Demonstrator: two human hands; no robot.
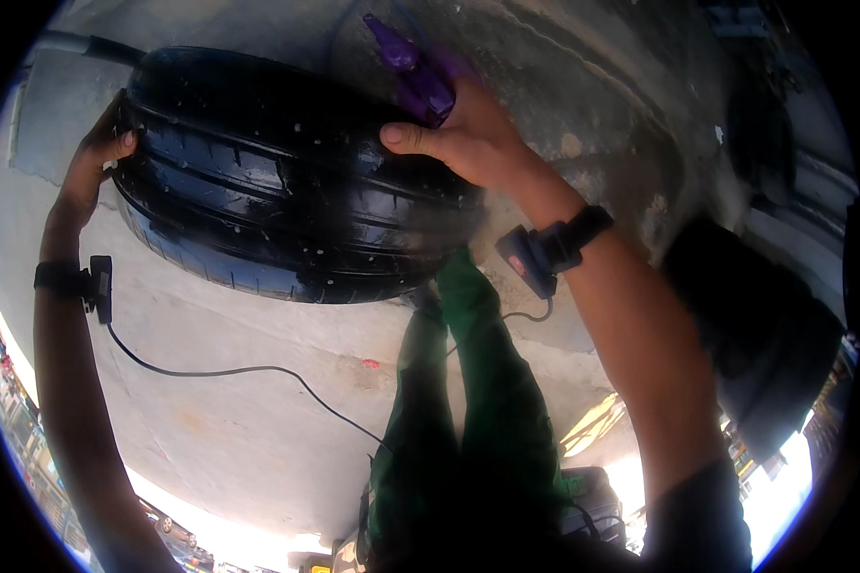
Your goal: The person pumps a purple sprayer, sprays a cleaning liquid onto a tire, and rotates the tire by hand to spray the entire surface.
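Observation:
A wet black tyre (pixel 258 181), dotted with small pale spots, stands tread toward me above the concrete floor. At its left end my left hand (pixel 97 158) grips the edge, thumb on the tread and fingers mostly hidden behind the sidewall. My right hand (pixel 473 134) is at the tyre's upper right, its thumb stretched out over the tread. Those right fingers close round a purple squeeze bottle (pixel 414 72) with a pointed nozzle, which points up and left. Part of the bottle and the fingertips are blurred or hidden.
A dark bar (pixel 91 45) meets the tyre's upper left. Black wrist units (pixel 540 256) on both forearms trail thin cables (pixel 229 370). My green-trousered legs (pixel 478 363) stand below the tyre. A large dark object (pixel 750 325) lies to the right, beyond my right arm.

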